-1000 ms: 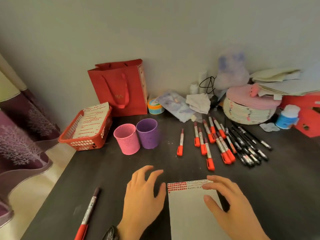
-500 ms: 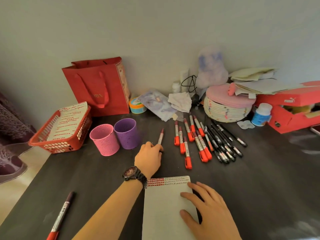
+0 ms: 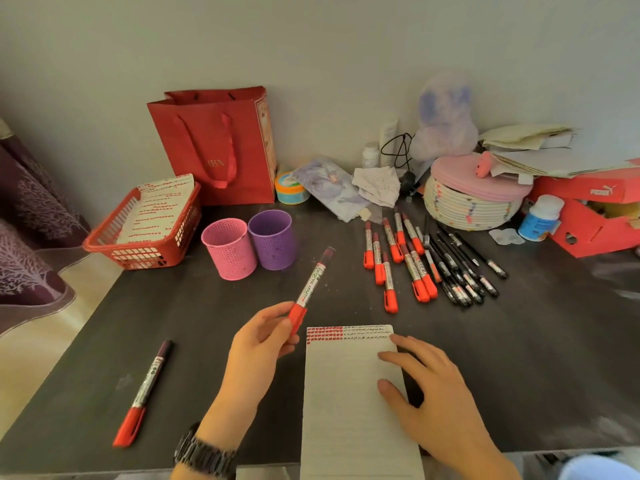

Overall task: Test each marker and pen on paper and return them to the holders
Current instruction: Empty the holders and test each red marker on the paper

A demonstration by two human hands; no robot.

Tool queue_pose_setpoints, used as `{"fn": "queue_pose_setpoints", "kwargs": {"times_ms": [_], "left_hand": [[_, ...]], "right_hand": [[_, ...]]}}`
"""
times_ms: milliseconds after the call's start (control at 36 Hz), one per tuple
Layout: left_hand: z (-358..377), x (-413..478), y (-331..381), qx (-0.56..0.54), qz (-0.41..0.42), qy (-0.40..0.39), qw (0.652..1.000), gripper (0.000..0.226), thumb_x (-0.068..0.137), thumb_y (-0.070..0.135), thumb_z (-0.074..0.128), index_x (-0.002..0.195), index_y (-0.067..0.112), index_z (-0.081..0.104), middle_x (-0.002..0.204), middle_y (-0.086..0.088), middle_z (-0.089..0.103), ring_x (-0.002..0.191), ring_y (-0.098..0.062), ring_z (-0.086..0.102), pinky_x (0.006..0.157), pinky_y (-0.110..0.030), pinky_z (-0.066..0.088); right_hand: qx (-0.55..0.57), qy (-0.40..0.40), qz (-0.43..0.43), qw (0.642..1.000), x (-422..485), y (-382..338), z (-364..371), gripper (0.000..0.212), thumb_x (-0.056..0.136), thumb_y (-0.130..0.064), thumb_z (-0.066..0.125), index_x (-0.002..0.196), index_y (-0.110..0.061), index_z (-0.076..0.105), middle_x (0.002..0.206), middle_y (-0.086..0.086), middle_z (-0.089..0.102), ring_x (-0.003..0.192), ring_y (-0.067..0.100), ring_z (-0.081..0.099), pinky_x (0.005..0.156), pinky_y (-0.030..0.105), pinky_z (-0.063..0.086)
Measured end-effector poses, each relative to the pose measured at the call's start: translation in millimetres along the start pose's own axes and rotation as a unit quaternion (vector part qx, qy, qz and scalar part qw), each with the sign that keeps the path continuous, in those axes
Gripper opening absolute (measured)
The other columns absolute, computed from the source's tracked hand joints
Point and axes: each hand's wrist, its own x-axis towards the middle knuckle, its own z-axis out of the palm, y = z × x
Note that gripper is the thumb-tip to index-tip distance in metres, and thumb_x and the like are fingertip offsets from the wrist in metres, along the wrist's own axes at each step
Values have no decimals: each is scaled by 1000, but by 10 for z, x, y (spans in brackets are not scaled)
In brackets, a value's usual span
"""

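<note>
The left hand (image 3: 258,344), which reached among the desk's markers half a second ago, now lifts a red marker (image 3: 313,285), pinching its red cap end just left of the paper (image 3: 346,393). Testing is likely next. The marker's long axis slants up and away, with its dark end toward the purple holder (image 3: 272,239). The right hand (image 3: 436,400) rests on the paper with fingers spread flat.

Free: bare table (image 3: 540,368) right of paper (image 3: 349,410); front-left strip between red basket (image 3: 138,252) and lone marker (image 3: 143,393) | Blocked: pink holder (image 3: 229,249) just beside purple holder (image 3: 272,239), mid-left; red markers (image 3: 391,265) and black pens (image 3: 460,271) packed mid-right; gap between them crossed by held marker (image 3: 313,282) in left hand (image 3: 259,344) | Back edge: red bag (image 3: 214,147), woven basket (image 3: 471,206), shoebox (image 3: 595,216) along wall (image 3: 311,46)
</note>
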Motion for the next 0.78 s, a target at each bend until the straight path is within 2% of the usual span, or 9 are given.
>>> {"fn": "queue_pose_setpoints", "kwargs": {"times_ms": [56, 111, 194, 278, 361, 500, 639, 694, 778], "left_hand": [[-68, -233, -67, -24, -8, -6, 1000, 25, 99, 12, 57, 107, 29, 74, 98, 5, 75, 84, -17, 71, 75, -25, 59], [-119, -430, -131, -43, -14, -22, 999, 28, 100, 11, 55, 105, 29, 76, 99, 3, 76, 82, -17, 71, 73, -23, 58], [-154, -652, -218, -52, -18, -55, 997, 36, 101, 10, 51, 101, 35, 78, 100, 0, 76, 81, -16, 69, 76, -24, 57], [-149, -807, -270, -50, -11, -90, 995, 39, 103, 10, 48, 104, 35, 77, 98, -3, 76, 82, -14, 68, 78, -24, 56], [-114, -909, -299, -31, 0, -121, 992, 42, 103, 6, 46, 100, 33, 77, 94, -2, 76, 80, -10, 67, 75, -22, 54], [7, -1015, -344, 28, 8, -115, 993, 35, 101, 6, 44, 93, 26, 71, 82, 5, 72, 69, -7, 59, 64, -21, 48], [114, -1055, -403, 148, 36, -86, 985, 29, 101, 22, 42, 79, 29, 60, 62, 19, 61, 56, -5, 47, 55, -19, 38], [152, -1072, -416, 193, 58, -82, 976, 34, 102, 26, 39, 73, 29, 55, 55, 21, 59, 54, -7, 48, 54, -23, 40], [198, -1103, -425, 253, 113, -44, 960, 43, 94, 49, 30, 66, 27, 53, 51, 11, 55, 52, -14, 50, 51, -33, 42]], "right_hand": [[70, 41, 23, 996, -15, -53, -46, 32, 88, -55, 63, 118, -46, 64, 135, -35, 48, 133, -6, 39, 113, 31, 36], [138, 69, 54, 987, -32, -150, -88, 39, 82, -61, 57, 115, -42, 66, 126, -28, 60, 124, -3, 50, 105, 29, 44], [287, 66, 113, 949, -59, -340, -128, 44, 80, -60, 60, 116, -36, 67, 118, -21, 70, 115, 1, 63, 100, 30, 50], [452, 37, 148, 879, -74, -559, -135, 35, 88, -51, 70, 117, -30, 68, 116, -6, 75, 109, 13, 70, 92, 34, 53], [602, -10, 203, 772, -92, -737, -101, 40, 84, -44, 62, 111, -16, 69, 109, 8, 77, 98, 22, 74, 80, 34, 59], [699, 9, 260, 667, -158, -961, 29, 25, 82, -32, 64, 86, -7, 67, 75, 11, 67, 71, 21, 66, 68, 30, 57], [777, 60, 283, 560, -239, -1105, 105, 18, 84, -27, 64, 78, -14, 53, 70, 2, 47, 67, 20, 44, 70, 34, 47], [788, 75, 289, 538, -251, -1138, 99, 26, 85, -29, 64, 71, -16, 47, 65, 0, 36, 62, 18, 37, 67, 34, 41], [800, 88, 283, 522, -261, -1161, 70, 40, 94, -31, 58, 60, -19, 40, 54, -3, 29, 52, 17, 33, 64, 33, 40]]}}
